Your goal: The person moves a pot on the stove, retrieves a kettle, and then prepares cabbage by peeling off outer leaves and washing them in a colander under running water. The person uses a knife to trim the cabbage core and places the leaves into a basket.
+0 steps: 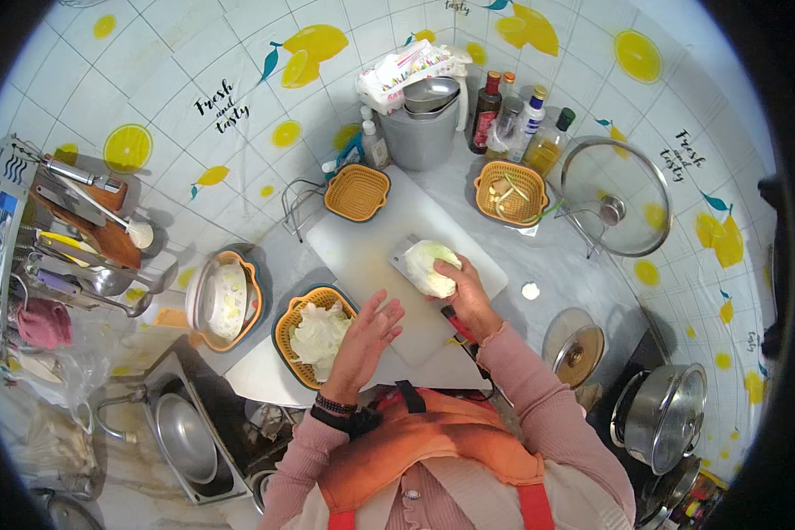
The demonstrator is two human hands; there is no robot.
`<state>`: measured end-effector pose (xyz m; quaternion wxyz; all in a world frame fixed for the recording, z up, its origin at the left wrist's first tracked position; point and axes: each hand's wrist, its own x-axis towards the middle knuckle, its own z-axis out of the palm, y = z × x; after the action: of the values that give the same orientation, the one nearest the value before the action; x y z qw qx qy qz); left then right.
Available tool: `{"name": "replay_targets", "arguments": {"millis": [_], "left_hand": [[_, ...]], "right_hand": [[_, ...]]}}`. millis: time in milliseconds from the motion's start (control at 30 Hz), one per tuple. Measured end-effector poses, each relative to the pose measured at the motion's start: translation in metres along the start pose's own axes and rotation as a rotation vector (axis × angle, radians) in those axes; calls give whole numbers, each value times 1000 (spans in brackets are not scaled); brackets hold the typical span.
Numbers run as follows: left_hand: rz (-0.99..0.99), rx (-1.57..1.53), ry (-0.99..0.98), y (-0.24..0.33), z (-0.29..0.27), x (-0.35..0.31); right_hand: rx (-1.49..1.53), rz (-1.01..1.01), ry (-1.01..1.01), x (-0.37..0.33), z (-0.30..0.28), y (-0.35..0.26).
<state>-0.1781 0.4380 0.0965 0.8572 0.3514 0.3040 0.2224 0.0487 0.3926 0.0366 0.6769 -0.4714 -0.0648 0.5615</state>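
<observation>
My right hand grips a pale green cabbage above the white cutting board. My left hand is held up with its fingers stretched out and nothing in it. Beside it, torn cabbage leaves lie in a yellow basket with a dark rim. A knife rests on the board, partly hidden under the cabbage and my right hand. Its blade tip shows past the cabbage, and its red and black handle points toward me.
A small yellow basket stands at the board's far corner. Another basket holds garlic and a green stalk. Bottles and a glass lid stand at the back right. A sink is at left, a steel pot at right.
</observation>
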Motion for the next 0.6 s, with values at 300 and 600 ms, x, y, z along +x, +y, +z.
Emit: {"name": "replay_targets", "arguments": {"millis": [300, 600], "left_hand": [[-26, 18, 99, -3, -17, -19], [-4, 86, 153, -10, -19, -31]], "right_hand": [[-251, -79, 155, 61, -14, -11], [-963, -641, 56, 157, 79, -6]]}}
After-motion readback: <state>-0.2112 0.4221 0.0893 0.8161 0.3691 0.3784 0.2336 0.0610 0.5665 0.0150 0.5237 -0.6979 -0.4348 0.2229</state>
